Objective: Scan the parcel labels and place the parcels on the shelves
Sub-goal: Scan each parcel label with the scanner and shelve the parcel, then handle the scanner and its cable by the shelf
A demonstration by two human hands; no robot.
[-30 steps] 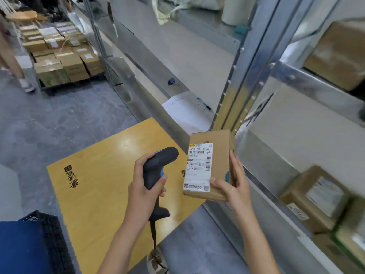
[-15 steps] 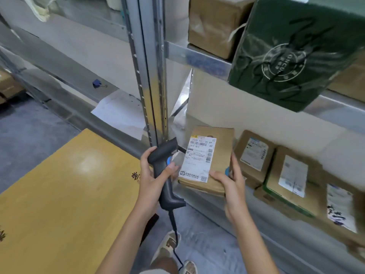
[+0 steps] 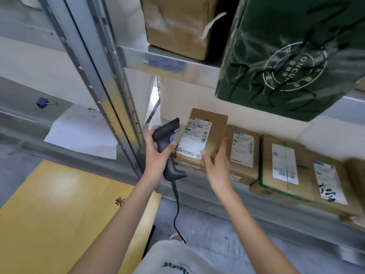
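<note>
Parcel: long axis running away from me into the shelf, label up.
My right hand: grasping its near edge.
My left hand: gripping one scanner, nose toward shelf.
Neighbours: three labelled boxes alongside.

A yellow board with black characters near its right edge lies low at the left, in front of the metal rack's upright post. Behind the post, a white sheet of paper hangs over a ledge; a small blue binder clip sits up and to its left. Grey mottled floor below; edge of a light garment with green lettering at bottom.
</note>
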